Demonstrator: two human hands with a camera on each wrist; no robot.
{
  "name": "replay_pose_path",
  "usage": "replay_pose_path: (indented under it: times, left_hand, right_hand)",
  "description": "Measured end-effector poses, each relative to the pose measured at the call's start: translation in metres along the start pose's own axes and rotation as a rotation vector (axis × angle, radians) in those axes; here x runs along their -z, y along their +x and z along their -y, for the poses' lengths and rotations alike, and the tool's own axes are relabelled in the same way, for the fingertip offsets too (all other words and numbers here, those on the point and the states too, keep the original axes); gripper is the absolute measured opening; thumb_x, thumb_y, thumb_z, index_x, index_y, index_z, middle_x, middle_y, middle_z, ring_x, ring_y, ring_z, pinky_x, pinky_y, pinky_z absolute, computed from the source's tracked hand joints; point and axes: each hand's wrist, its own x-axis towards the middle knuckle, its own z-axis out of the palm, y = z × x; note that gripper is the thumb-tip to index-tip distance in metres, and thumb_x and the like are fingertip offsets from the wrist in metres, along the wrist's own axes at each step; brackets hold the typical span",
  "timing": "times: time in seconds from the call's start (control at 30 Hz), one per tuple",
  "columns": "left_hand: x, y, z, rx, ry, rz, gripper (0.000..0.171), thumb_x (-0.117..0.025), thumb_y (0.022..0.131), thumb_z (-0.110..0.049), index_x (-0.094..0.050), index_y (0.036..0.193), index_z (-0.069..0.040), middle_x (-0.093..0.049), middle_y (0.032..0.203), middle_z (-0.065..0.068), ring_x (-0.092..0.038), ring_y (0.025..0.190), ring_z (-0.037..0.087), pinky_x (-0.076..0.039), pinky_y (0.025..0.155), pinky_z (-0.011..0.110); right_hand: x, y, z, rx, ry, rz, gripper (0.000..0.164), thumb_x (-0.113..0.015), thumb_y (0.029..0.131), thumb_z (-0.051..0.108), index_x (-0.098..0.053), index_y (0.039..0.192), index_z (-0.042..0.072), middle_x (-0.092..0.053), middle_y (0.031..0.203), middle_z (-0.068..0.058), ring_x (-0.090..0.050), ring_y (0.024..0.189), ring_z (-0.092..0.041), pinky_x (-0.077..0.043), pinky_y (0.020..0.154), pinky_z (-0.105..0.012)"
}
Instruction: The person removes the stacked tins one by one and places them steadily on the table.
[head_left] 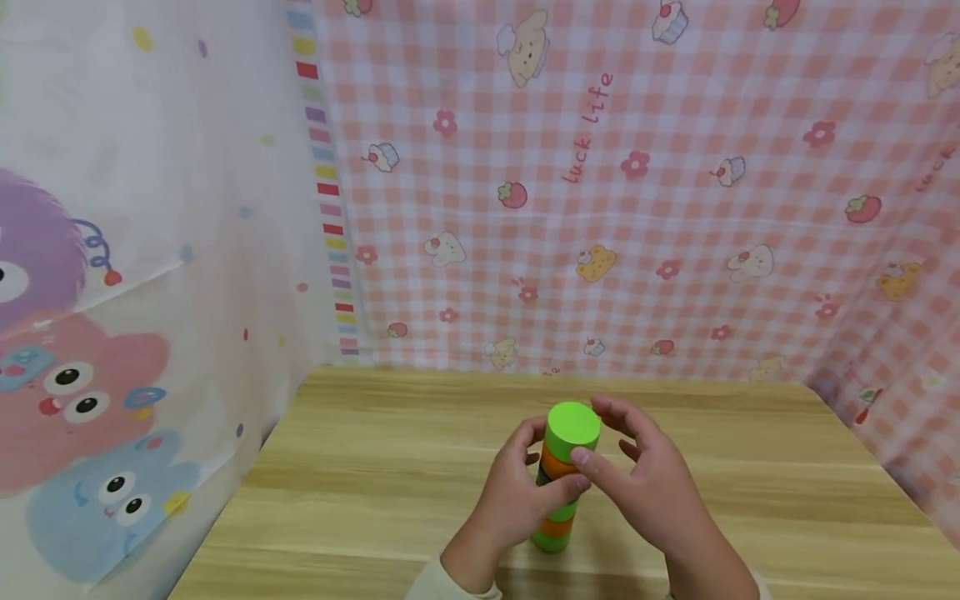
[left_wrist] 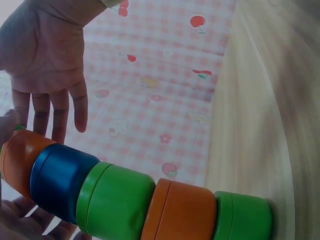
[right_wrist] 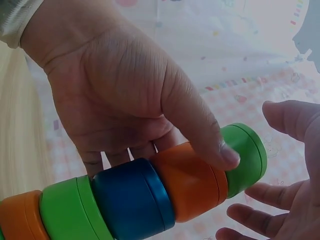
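Cupping the tower, head view: a person's hands frame a six-tier tower of toy cylinders, upright on a wood-grain tabletop.
Left hand: curled round the upper tiers, thumb across the front.
Right hand: loosely arched beside the green top cylinder, thumb before it; contact cannot be told here.
Base, left wrist view: the lowest green cylinder meets the tabletop; orange, green, then a blue cylinder rise in line.
Grip, right wrist view: the left thumb lies over the upper orange cylinder; its pressure cannot be judged. The right hand, spread around the top, apparently holds nothing.
Progress: six tiers stand, no loose cylinder shows; stacking looks finished, with letting go seemingly all that is left.
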Motion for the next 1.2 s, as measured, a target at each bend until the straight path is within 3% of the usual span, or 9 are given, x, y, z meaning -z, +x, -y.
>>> replay_pose_path:
  times: [0.2, 0.43, 1.03, 1.2]
  left_hand:
    - [0.0009, -0.0009, -0.0008, -0.016, 0.005, -0.016, 0.065, -0.082, 0.091, -0.042, -0.055, 0.146, -0.022, -0.061, 0.141, -0.007, -0.049, 0.139, 0.021, -0.038, 0.114, 0.054]
    - [-0.0012, -0.0003, 0.0011, -0.001, 0.013, -0.018, 0.052, -0.078, 0.095, -0.044, -0.06, 0.139, -0.023, -0.064, 0.137, -0.008, -0.055, 0.133, 0.02, -0.04, 0.113, 0.054]
    - [-0.006, 0.0011, 0.0028, 0.051, 0.001, -0.028, 0.045, -0.075, 0.097, -0.048, -0.059, 0.136, -0.032, -0.063, 0.135, -0.011, -0.051, 0.13, 0.019, -0.035, 0.114, 0.063]
    - [-0.0055, 0.0004, 0.0046, 0.052, -0.001, -0.03, 0.044, -0.075, 0.097, -0.042, -0.059, 0.137, -0.03, -0.062, 0.136, -0.009, -0.05, 0.131, 0.02, -0.034, 0.113, 0.061]
  right_hand:
    - [-0.0025, -0.0002, 0.0007, -0.001, -0.005, -0.012, 0.059, -0.077, 0.098, 0.029, -0.054, 0.147, 0.006, -0.058, 0.149, -0.012, -0.048, 0.143, -0.038, -0.035, 0.112, -0.073]
    - [-0.0067, 0.0011, -0.0029, -0.005, -0.007, -0.015, 0.055, -0.077, 0.097, 0.028, -0.057, 0.145, 0.008, -0.062, 0.145, -0.009, -0.052, 0.138, -0.036, -0.036, 0.111, -0.073]
    - [-0.0067, 0.0034, -0.0005, -0.049, -0.002, -0.057, 0.051, -0.078, 0.097, 0.028, -0.061, 0.141, 0.009, -0.064, 0.141, -0.009, -0.055, 0.133, -0.031, -0.039, 0.111, -0.069]
    - [-0.0056, 0.003, -0.0011, -0.038, 0.004, -0.077, 0.05, -0.078, 0.097, 0.028, -0.062, 0.141, 0.01, -0.065, 0.14, -0.009, -0.057, 0.131, -0.03, -0.039, 0.11, -0.07]
